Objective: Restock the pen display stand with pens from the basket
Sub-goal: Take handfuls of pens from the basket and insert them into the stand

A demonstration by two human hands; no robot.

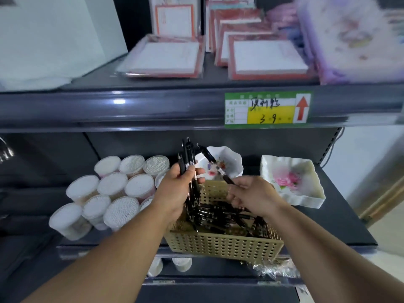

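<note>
Green price label on the upper shelf rail, right of centre, handwritten 便利贴, 3 9 on yellow, red up arrow at its right, small print illegible

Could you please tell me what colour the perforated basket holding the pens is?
The basket is tan, head view.

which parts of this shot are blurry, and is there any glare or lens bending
Head view: the notepad packs and purple packs on the upper shelf are smeared with blur. The left hand and right hand, both gripping black pens, and the basket are sharper. Head view: a small white glare spot sits on the shelf edge, which looks slightly bowed by the wide-angle lens.
</note>
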